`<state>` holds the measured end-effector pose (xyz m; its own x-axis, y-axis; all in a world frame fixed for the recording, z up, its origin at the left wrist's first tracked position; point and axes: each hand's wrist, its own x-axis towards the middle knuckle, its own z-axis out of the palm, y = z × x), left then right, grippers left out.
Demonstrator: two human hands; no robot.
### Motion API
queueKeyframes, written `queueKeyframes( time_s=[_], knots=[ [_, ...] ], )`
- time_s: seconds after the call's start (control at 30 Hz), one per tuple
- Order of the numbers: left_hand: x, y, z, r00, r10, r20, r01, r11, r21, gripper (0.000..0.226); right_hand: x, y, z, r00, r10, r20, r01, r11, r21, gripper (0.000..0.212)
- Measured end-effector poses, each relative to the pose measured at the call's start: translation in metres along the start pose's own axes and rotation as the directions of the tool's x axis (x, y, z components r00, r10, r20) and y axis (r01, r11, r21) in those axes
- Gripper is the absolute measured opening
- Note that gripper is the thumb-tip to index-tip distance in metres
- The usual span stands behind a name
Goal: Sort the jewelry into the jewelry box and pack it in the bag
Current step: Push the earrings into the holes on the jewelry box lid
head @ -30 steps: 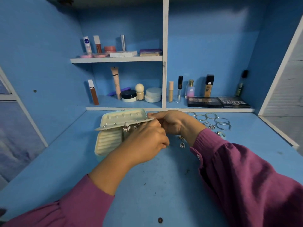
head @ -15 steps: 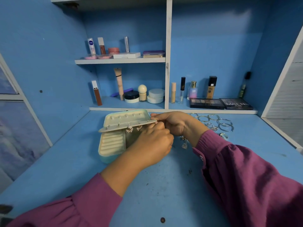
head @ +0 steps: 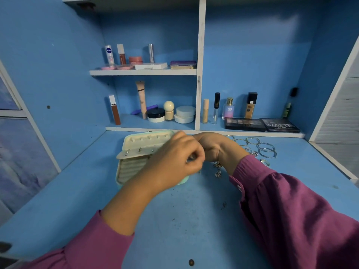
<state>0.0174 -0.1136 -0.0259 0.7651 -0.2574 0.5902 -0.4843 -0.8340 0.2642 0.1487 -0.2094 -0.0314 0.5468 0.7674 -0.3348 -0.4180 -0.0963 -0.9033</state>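
Observation:
The mint jewelry box (head: 124, 171) lies open on the blue desk, its cream lid (head: 147, 139) standing up at the back. A cream earring panel (head: 134, 153) with small studs in it sticks out over the ring rolls. My left hand (head: 174, 162) hovers over the box's right half, fingertips pinching a small silvery earring. Behind it my right hand (head: 215, 148) curls round the panel's right end; the contact itself is hidden. A triangular earring (head: 218, 174) lies beside my right wrist. Silver bangles (head: 261, 147) and a ring (head: 265, 162) lie to the right.
Cosmetics fill the lower shelf (head: 155, 129) and the upper shelf (head: 143, 71) behind the desk. Two dark eyeshadow palettes (head: 262, 125) lie at the shelf's right. A white divider (head: 200, 74) splits the unit. No bag is in view.
My left hand has shifted up and to the right and now covers the panel's right part and the butterfly earrings. The right hand has stayed at the panel's end.

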Motion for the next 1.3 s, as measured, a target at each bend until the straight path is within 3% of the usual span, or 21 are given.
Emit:
queueKeyframes(
  time_s=[0.13, 0.27, 0.53, 1.3],
  knots=[
    [0.013, -0.013, -0.025, 0.934, -0.291, -0.205, 0.273, 0.955, -0.114, 0.009, 0.007, 0.001, 0.0, 0.999, 0.0, -0.048, 0.001, 0.999, 0.036, 0.021],
    [0.027, -0.04, -0.042, 0.817, -0.574, -0.056, 0.567, 0.817, -0.102, 0.008, 0.008, 0.001, -0.001, 0.998, 0.026, -0.056, -0.021, 0.996, 0.086, 0.02],
    [0.037, -0.061, -0.032, 0.748, -0.639, 0.179, 0.64, 0.766, 0.06, 0.011, 0.007, 0.001, 0.0, 0.999, 0.015, -0.052, -0.01, 0.996, 0.09, 0.017],
    [0.038, -0.055, -0.033, 0.746, -0.633, 0.205, 0.641, 0.767, 0.039, 0.009, 0.006, -0.001, -0.001, 1.0, 0.001, -0.016, 0.0, 0.999, 0.046, 0.017]
  ],
)
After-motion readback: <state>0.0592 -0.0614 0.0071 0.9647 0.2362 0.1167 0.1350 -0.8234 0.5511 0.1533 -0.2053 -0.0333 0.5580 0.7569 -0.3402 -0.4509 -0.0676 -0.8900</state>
